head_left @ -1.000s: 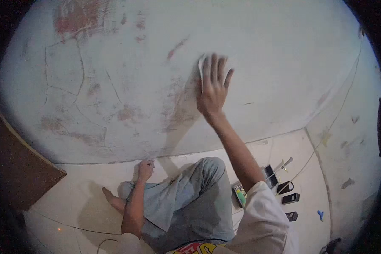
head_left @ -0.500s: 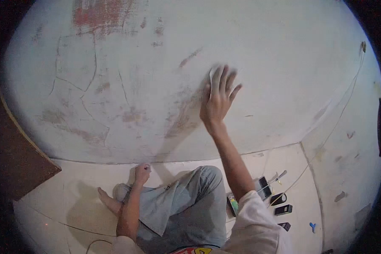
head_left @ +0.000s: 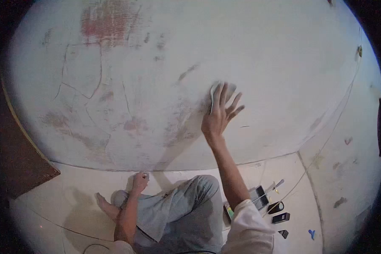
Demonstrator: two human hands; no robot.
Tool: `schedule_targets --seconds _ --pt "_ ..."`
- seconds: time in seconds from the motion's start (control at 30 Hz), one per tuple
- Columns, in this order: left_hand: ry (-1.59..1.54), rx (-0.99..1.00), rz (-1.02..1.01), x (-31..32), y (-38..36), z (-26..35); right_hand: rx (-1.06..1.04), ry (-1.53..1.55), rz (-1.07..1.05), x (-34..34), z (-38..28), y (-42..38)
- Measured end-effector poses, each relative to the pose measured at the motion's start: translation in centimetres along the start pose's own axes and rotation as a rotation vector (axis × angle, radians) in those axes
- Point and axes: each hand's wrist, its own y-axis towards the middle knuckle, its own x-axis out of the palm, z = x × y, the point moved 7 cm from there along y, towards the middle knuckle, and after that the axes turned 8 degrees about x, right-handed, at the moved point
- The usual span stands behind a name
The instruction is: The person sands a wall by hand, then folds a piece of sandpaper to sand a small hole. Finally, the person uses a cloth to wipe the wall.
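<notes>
A thin, pale sheet that looks like sandpaper (head_left: 213,94) lies pressed against the scuffed white wall (head_left: 283,76) by my right hand (head_left: 218,116). The fingers of that hand are spread over it, and its curled white edge shows beside them. Low down near the foot of the wall, my left hand (head_left: 140,183) is closed, above my bent leg. A small whitish spot shows at its fingers, too small to name. Reddish-brown stains (head_left: 108,23) and thin cracks mark the wall to the left of my right hand.
On the floor to my right lie a tray (head_left: 259,195) with a handled tool, a black round item (head_left: 276,207), a black box (head_left: 281,218) and a small blue item (head_left: 311,234). A thin cord (head_left: 321,148) runs along the right. A brown board (head_left: 25,156) stands at left.
My right hand has slid a little down the wall with the sheet. My left hand stays closed near the wall's foot. The view has tilted slightly.
</notes>
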Motion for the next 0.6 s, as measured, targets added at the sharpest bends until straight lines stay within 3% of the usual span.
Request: schedule_targets --seconds 0.13,0.37,0.47,0.6 --pt "0.212 0.081 -0.069 0.3 0.3 -0.2 -0.025 0.095 0.053 -2.6 -0.7 4.3" --pt "0.126 0.059 0.028 -0.1 0.3 -0.8 -0.013 0.090 -0.096 3.5 2.3 -7.1" --pt "0.175 0.060 0.004 -0.2 0.6 -1.1 -0.005 -0.024 -0.060 2.2 1.4 -3.3" --pt "0.161 0.072 0.007 -0.2 0.2 -0.4 0.020 0.065 0.055 -1.8 -0.2 4.4"
